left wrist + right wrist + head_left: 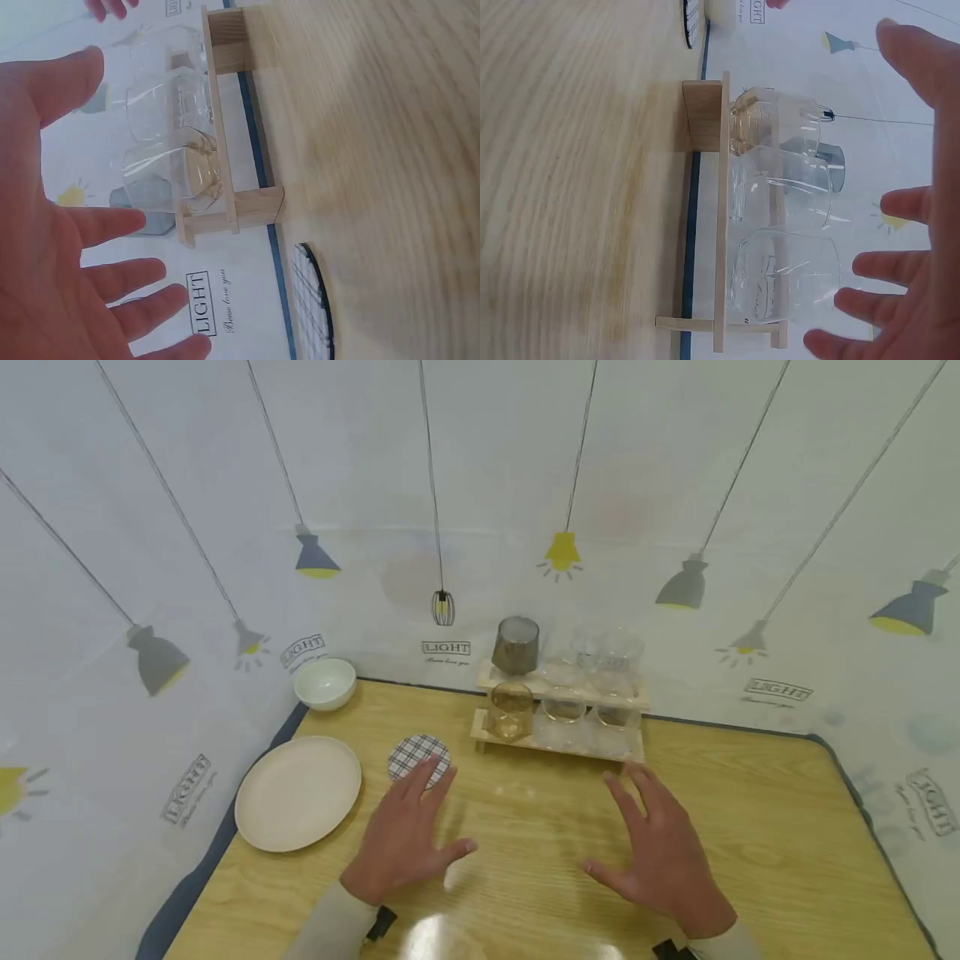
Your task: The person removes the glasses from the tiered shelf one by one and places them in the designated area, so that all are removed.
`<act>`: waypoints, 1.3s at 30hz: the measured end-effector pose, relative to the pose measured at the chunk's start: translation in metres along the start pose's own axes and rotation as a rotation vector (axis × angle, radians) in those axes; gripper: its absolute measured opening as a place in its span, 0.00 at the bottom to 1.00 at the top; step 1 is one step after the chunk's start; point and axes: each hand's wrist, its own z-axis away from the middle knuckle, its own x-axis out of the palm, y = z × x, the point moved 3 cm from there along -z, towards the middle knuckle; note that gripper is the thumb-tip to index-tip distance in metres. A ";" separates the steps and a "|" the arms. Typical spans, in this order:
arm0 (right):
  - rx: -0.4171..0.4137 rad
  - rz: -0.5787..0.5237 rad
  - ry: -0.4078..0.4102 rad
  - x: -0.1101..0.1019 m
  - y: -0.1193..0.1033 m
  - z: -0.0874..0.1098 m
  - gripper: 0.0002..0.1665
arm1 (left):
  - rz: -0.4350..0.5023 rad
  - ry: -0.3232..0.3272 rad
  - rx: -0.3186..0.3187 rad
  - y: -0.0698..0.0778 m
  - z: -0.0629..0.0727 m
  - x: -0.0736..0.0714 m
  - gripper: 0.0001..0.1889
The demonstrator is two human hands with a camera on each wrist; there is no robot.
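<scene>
Both hands hover over the wooden table with fingers spread, holding nothing. My left hand (405, 839) is near a round checked coaster (408, 752), its fingertips overlapping it in the head view. To the right, my right hand (660, 852) points toward a two-tier wooden rack (558, 747). An amber glass (511, 714) stands at the left of the lower tier, beside clear glasses (562, 718). On the upper tier a smoky grey glass (516, 647) stands at the left, with more clear glasses next to it. The right wrist view shows the rack's clear glasses (784, 274) close beyond the fingers.
A pale oval plate (298, 793) lies at the table's left side, with a white bowl (326, 685) behind it in the far left corner. Walls covered in lamp-patterned sheeting (495, 560) rise at the back and both sides of the table (787, 827).
</scene>
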 end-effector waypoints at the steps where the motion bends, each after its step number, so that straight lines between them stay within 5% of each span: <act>1: -0.004 -0.029 0.012 -0.001 0.001 -0.001 0.68 | 0.011 0.014 0.007 -0.001 -0.001 0.001 0.53; 11: 0.023 -0.203 0.101 -0.011 0.011 -0.023 0.60 | 0.154 0.096 0.001 -0.009 -0.021 0.005 0.41; 19: 0.025 -0.236 0.232 -0.027 0.029 -0.048 0.53 | 0.407 0.192 -0.051 -0.027 -0.053 0.008 0.32; 27: 0.070 -0.296 0.281 -0.028 0.055 -0.076 0.47 | 0.618 0.117 -0.146 -0.035 -0.078 0.015 0.29; 33: 0.181 -0.351 0.260 -0.021 0.079 -0.101 0.44 | 0.804 0.101 -0.214 -0.043 -0.099 0.031 0.28; 39: 0.258 -0.429 0.242 -0.015 0.097 -0.126 0.42 | 0.867 0.049 -0.299 -0.047 -0.121 0.045 0.29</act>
